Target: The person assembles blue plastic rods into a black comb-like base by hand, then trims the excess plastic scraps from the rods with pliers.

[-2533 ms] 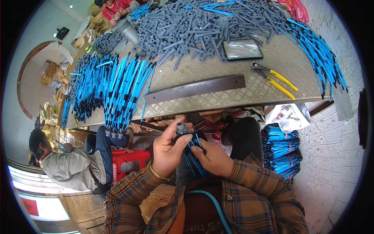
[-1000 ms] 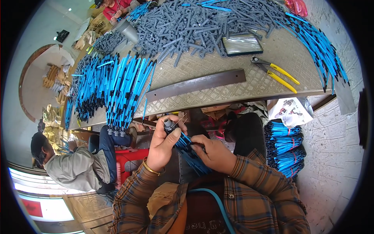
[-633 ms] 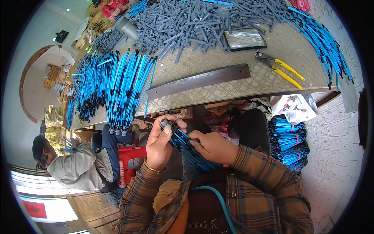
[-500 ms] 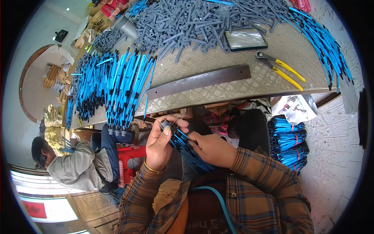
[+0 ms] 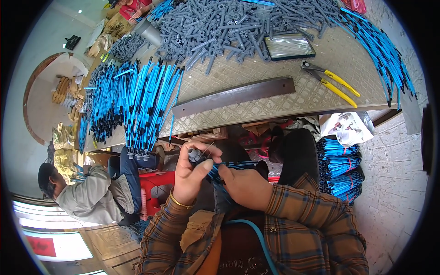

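Above my lap, my left hand (image 5: 187, 176) is closed around a grey plastic fitting (image 5: 195, 154) with a round, hollow end. Blue rods with black sections (image 5: 213, 173) run from the fitting down between my hands. Close beside it, my right hand (image 5: 246, 185) pinches these rods with thumb and fingers; its fingertips are partly hidden. One blue rod (image 5: 240, 163) points out to the right above my right knuckles. A thin wire-like piece (image 5: 209, 147) shows by the left fingers, and I cannot tell what it belongs to.
On the table lie a heap of grey fittings (image 5: 206, 30), bundled blue rods (image 5: 149, 105), a metal bar (image 5: 236, 95), yellow-handled pliers (image 5: 337, 82) and a box of thin clear strips (image 5: 289, 46). Tied rod bundles (image 5: 340, 167) stand at right. A co-worker (image 5: 94, 190) sits at left.
My right hand has shifted slightly left and down, closer to the left. The fitting has turned in my left fingers. One blue rod now sticks out rightward.
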Tool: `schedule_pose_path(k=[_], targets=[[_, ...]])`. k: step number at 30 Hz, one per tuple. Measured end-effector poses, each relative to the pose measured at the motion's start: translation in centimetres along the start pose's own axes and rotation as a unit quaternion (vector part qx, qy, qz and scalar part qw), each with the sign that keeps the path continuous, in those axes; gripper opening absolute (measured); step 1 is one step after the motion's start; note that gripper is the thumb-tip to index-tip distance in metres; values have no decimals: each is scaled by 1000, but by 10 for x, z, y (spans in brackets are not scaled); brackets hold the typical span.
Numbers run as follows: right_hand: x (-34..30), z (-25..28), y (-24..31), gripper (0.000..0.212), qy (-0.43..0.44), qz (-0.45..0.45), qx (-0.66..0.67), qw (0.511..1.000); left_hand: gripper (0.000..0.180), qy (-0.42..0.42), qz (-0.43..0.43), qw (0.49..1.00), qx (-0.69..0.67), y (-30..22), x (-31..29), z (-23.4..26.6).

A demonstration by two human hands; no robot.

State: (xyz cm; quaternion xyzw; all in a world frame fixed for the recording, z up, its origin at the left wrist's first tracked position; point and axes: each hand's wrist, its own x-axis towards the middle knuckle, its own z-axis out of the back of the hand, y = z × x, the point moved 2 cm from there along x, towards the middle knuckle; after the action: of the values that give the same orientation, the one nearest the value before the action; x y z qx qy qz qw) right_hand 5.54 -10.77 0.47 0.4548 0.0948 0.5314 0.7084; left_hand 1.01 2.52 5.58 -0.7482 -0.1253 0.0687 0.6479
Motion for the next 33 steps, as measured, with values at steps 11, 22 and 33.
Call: schedule_pose_path(k=[11,22,33], targets=[[-11,3,7,31,-1,50,-67,996,24,-37,-2,995,89,-2,-12,-10],[-16,3,8,46,35,61,-69,995,17,-33,-22,996,78,-3,-21,-10],[-6,19,22,53,-9,93,-28,995,16,24,-68,996,47,-20,-15,2]])
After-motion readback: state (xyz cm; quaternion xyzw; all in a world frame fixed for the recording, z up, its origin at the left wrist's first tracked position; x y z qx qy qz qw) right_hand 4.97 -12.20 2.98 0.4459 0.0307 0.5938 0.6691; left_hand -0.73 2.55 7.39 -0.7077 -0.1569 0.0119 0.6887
